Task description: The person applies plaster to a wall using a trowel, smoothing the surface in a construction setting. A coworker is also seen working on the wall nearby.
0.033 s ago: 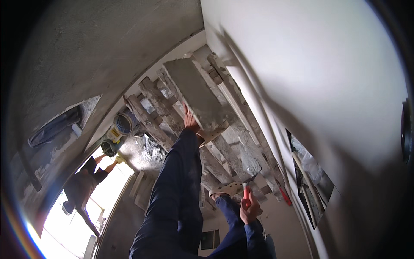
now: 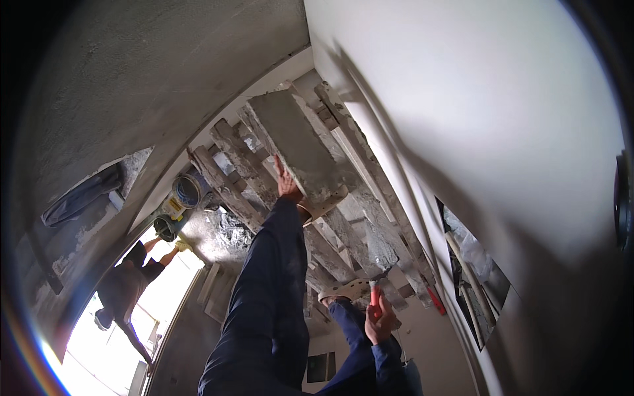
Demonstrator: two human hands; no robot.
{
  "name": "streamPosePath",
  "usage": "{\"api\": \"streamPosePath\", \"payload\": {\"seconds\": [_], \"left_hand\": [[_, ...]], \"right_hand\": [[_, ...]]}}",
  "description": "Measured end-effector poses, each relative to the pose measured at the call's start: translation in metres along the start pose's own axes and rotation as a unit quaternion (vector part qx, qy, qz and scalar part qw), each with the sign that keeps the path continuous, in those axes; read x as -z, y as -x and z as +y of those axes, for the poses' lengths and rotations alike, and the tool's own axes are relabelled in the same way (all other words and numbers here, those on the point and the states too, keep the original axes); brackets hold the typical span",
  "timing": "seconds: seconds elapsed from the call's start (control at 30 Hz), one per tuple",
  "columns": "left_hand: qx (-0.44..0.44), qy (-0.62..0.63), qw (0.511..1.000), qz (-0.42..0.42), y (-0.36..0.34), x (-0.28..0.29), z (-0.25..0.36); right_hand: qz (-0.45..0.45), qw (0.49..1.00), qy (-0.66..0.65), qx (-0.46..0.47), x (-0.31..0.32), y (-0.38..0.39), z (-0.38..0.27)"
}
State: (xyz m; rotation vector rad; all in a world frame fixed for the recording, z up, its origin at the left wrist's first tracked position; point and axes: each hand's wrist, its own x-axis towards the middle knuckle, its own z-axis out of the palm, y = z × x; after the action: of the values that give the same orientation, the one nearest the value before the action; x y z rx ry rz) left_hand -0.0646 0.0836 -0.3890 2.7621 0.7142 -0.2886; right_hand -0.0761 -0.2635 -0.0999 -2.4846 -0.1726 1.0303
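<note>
My left hand [image 2: 288, 183] reaches forward with its fingers stretched out along the left edge of a long block or board [image 2: 297, 135] topped with smooth grey mortar. No grip around that edge shows; the thumb is hard to make out. In my right hand [image 2: 381, 323], lower down, is a red handle, with the fingers wrapped round it. It belongs to a trowel [image 2: 381, 251] whose grey, mortar-smeared blade points away from me. Beneath my arms, beige clogs [image 2: 345, 290] on my feet stand on rough planks.
Mortar-crusted planks [image 2: 231, 188] with gaps between them form the footing. A white wall [image 2: 475, 99] rises at right, a grey plastered one [image 2: 165, 59] at left. Below left, another person [image 2: 125, 284] bends beside buckets [image 2: 187, 190]. A red-handled tool [image 2: 436, 300] lies near the right wall.
A finger of my left hand has moved slightly outward from the board's edge. Otherwise the view has only shifted a little.
</note>
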Motion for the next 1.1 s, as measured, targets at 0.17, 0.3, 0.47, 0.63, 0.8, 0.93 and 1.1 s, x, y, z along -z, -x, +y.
{"api": "streamPosePath", "payload": {"seconds": [0.17, 0.3, 0.47, 0.63, 0.8, 0.93, 1.1], "left_hand": [[0.007, -0.011, 1.0, 0.018, 0.002, -0.003, -0.034], [-0.042, 0.145, 0.988, -0.038, 0.02, 0.004, -0.054], [-0.004, -0.156, 0.973, -0.17, 0.07, 0.027, -0.061], [0.134, -0.065, 0.893, -0.424, 0.136, 0.07, -0.045], [0.281, 0.182, 0.901, -0.276, 0.263, 0.125, -0.058], [0.326, 0.293, 0.813, -0.384, 0.327, 0.178, -0.04], [0.473, 0.466, 0.642, -0.383, 0.36, 0.235, 0.011]], "right_hand": [[-0.007, 0.999, -0.04, 0.009, 0.002, 0.008, -0.017], [0.01, 0.998, -0.054, -0.011, -0.004, 0.021, 0.002], [0.017, 0.998, -0.052, -0.005, 0.008, 0.032, 0.001], [0.047, 0.995, -0.088, -0.028, 0.026, 0.046, -0.009], [0.063, 0.993, -0.098, -0.035, 0.053, 0.073, -0.036], [0.073, 0.993, -0.051, -0.077, 0.121, 0.12, -0.081], [0.157, 0.985, -0.021, 0.073, 0.196, 0.181, -0.115]]}}
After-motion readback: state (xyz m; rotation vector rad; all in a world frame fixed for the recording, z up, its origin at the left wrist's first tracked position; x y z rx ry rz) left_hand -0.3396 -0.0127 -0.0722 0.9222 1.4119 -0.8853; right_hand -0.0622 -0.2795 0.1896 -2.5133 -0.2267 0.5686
